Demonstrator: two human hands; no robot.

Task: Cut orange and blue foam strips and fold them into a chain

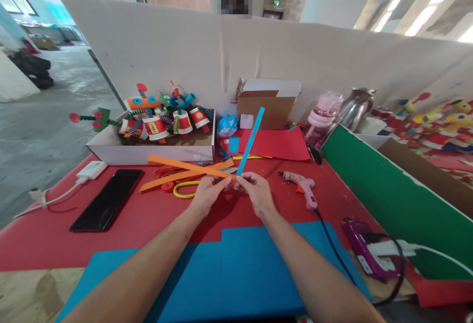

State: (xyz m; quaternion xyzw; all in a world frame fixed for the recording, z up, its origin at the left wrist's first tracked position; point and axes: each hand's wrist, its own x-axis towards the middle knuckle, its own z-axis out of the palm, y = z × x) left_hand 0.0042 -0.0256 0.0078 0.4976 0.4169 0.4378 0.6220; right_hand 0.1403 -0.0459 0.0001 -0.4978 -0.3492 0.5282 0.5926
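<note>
My left hand point(207, 192) pinches the near end of a long orange paper strip point(185, 165) that runs off to the left above the table. My right hand point(255, 191) pinches the lower end of a blue paper strip point(251, 140) that slants up and to the right. The two strip ends meet between my fingertips, over the red table cover point(155, 214). Another orange strip point(173, 177) and yellow-handled scissors point(184, 189) lie just left of my left hand. A pink glue gun point(301, 185) lies to the right of my right hand.
A large blue sheet point(229, 269) covers the near table. A black phone point(108, 198) and white charger point(90, 169) lie left. A white box of paper-cup robots point(158, 141) stands behind. Red paper point(281, 145), a cardboard box point(269, 104), a pink bottle point(325, 113), a green board point(391, 200) and a purple device point(360, 244) are right.
</note>
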